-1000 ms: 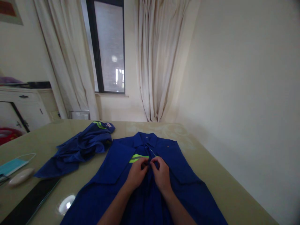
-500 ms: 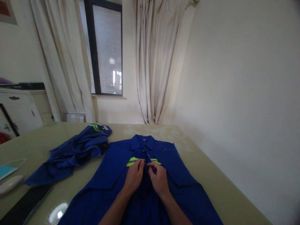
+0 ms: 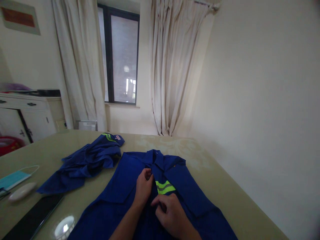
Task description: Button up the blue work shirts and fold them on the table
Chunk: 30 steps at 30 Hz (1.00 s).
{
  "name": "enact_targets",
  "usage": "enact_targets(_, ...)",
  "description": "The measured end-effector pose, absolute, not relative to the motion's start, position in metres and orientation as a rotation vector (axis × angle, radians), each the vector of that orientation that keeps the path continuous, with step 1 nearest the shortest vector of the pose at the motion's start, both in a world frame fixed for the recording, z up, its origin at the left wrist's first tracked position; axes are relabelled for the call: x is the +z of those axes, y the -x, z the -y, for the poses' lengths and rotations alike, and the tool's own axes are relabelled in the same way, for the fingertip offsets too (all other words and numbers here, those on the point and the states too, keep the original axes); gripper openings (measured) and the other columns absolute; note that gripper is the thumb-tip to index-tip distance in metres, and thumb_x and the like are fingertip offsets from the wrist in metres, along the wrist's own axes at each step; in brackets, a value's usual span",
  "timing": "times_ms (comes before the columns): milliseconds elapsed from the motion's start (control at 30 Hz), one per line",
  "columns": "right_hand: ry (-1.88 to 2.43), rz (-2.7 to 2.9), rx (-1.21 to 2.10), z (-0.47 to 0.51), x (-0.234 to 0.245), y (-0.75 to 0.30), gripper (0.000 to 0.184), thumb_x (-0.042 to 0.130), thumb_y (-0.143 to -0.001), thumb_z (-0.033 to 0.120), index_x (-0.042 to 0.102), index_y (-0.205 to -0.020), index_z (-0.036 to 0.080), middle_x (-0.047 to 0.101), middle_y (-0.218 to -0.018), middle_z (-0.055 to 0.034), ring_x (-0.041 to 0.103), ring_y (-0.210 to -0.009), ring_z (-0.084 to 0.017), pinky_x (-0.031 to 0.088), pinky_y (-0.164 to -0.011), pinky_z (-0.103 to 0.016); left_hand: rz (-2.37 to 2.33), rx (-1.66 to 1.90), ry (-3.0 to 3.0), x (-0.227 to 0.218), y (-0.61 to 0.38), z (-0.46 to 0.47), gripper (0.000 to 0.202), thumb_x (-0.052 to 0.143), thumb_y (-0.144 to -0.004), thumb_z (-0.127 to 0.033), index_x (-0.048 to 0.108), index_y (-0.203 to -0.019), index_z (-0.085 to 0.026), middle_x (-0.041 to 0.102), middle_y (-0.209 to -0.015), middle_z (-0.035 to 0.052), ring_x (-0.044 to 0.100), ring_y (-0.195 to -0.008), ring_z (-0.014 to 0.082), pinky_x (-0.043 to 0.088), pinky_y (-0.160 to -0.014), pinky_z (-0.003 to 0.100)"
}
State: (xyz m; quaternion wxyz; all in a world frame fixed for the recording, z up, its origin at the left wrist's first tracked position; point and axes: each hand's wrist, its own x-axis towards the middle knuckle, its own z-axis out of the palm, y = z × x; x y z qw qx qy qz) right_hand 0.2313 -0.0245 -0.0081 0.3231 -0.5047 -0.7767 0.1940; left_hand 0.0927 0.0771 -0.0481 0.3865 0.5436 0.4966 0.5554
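Observation:
A blue work shirt (image 3: 125, 186) with neon yellow-green stripes (image 3: 165, 187) lies flat on the table, collar away from me. My left hand (image 3: 143, 186) rests on the shirt's front just below the collar, fingers curled and pinching the placket edge. My right hand (image 3: 171, 215) sits lower on the shirt front, its fingers pinched together on the fabric by the front opening. What lies between the fingertips is too small to make out.
A second blue garment (image 3: 87, 161) lies crumpled at the left of the beige table (image 3: 225, 193). A blue face mask (image 3: 12, 178), a white oval object (image 3: 22, 191) and a dark flat panel (image 3: 35, 218) lie at the left edge. Curtains, a window and a white cabinet (image 3: 32, 115) stand behind.
My right hand has moved down the shirt front, toward me. The left hand stayed near the collar. The striped chest band now shows to the right of my left hand.

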Motion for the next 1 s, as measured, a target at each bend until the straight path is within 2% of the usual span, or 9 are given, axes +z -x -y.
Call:
enact_targets(133, 1.389, 1.91, 0.488, 0.012, -0.011, -0.232, 0.03, 0.053, -0.09, 0.02, 0.075, -0.108, 0.026, 0.069, -0.071, 0.0022, 0.06, -0.061, -0.015, 0.043, -0.062, -0.024, -1.254, 1.424, -1.387, -0.046, -0.092, -0.077, 0.024, 0.063, -0.076, -0.044, 0.064, -0.079, -0.02, 0.071, -0.074, 0.0038, 0.066, -0.071, 0.0214, 0.05, -0.069, 0.031)
enact_targets(233, 1.378, 1.813, 0.435, 0.006, -0.014, -0.233, 0.029, 0.052, -0.094, 0.024, 0.071, -0.116, 0.025, 0.073, -0.092, -0.0026, 0.067, -0.078, -0.018, 0.05, -0.073, -0.027, -1.271, 1.435, -1.462, -0.04, -0.094, -0.068, 0.017, 0.062, -0.078, -0.038, 0.059, -0.075, -0.022, 0.066, -0.07, -0.0006, 0.061, -0.069, 0.0186, 0.046, -0.068, 0.029)
enact_targets(333, 1.354, 1.78, 0.392, 0.004, -0.019, -0.234, 0.031, 0.054, -0.094, 0.026, 0.066, -0.123, 0.027, 0.072, -0.105, -0.0038, 0.068, -0.088, -0.019, 0.055, -0.08, -0.028, -1.324, 1.412, -1.649, -0.035, -0.097, -0.058, 0.01, 0.056, -0.084, -0.029, 0.055, -0.075, -0.024, 0.062, -0.073, -0.0015, 0.059, -0.071, 0.0179, 0.042, -0.068, 0.028)
enact_targets(433, 1.326, 1.801, 0.324, 0.002, -0.025, -0.236, 0.046, 0.056, -0.092, 0.021, 0.058, -0.137, 0.03, 0.07, -0.118, -0.0045, 0.068, -0.098, -0.02, 0.057, -0.088, -0.031, -1.338, 1.407, -1.818, -0.033, -0.099, -0.053, 0.01, 0.052, -0.085, -0.022, 0.054, -0.075, -0.024, 0.06, -0.079, 0.0002, 0.058, -0.077, 0.0191, 0.041, -0.071, 0.028)
enact_targets(533, 1.297, 1.858, 0.26, -0.001, -0.029, -0.238, 0.061, 0.05, -0.091, 0.013, 0.047, -0.148, 0.034, 0.066, -0.129, -0.0043, 0.066, -0.112, -0.019, 0.054, -0.098, -0.032, -1.329, 1.388, -1.894, -0.033, -0.101, -0.052, 0.012, 0.05, -0.085, -0.019, 0.053, -0.075, -0.025, 0.06, -0.082, 0.0011, 0.057, -0.081, 0.0201, 0.041, -0.075, 0.03)
enact_targets(633, 1.309, 1.892, 0.252, -0.002, -0.029, -0.239, 0.068, 0.045, -0.091, 0.009, 0.04, -0.153, 0.037, 0.065, -0.128, -0.0037, 0.067, -0.111, -0.018, 0.054, -0.099, -0.03, -1.271, 1.317, -1.914, -0.032, -0.101, -0.049, 0.011, 0.05, -0.084, -0.019, 0.055, -0.077, -0.025, 0.062, -0.081, 0.001, 0.058, -0.079, 0.0201, 0.041, -0.074, 0.03)
enact_targets(767, 1.39, 1.899, 0.269, -0.001, -0.026, -0.239, 0.073, 0.042, -0.09, 0.006, 0.039, -0.154, 0.04, 0.063, -0.114, -0.003, 0.069, -0.09, -0.016, 0.056, -0.086, -0.026, -1.231, 1.294, -1.859, -0.027, -0.102, -0.043, 0.009, 0.052, -0.086, -0.023, 0.058, -0.079, -0.025, 0.066, -0.079, 0.0006, 0.062, -0.077, 0.0203, 0.043, -0.072, 0.03)
enact_targets(867, 1.409, 1.898, 0.224, 0.0, -0.023, -0.24, 0.072, 0.041, -0.089, 0.005, 0.043, -0.152, 0.04, 0.06, -0.106, -0.0024, 0.067, -0.081, -0.014, 0.055, -0.077, -0.023, -1.322, 1.327, -1.77, -0.023, -0.103, -0.04, 0.01, 0.053, -0.089, -0.029, 0.059, -0.081, -0.026, 0.067, -0.079, 0.0004, 0.063, -0.074, 0.0206, 0.044, -0.07, 0.03)
enact_targets(1000, 1.39, 1.9, 0.159, -0.001, -0.021, -0.241, 0.067, 0.043, -0.088, 0.004, 0.054, -0.145, 0.038, 0.059, -0.103, -0.0028, 0.067, -0.083, -0.014, 0.054, -0.077, -0.022, -1.372, 1.371, -1.652, -0.024, -0.102, -0.041, 0.01, 0.056, -0.088, -0.034, 0.06, -0.088, -0.026, 0.07, -0.083, 0.0018, 0.067, -0.076, 0.0216, 0.047, -0.072, 0.031)
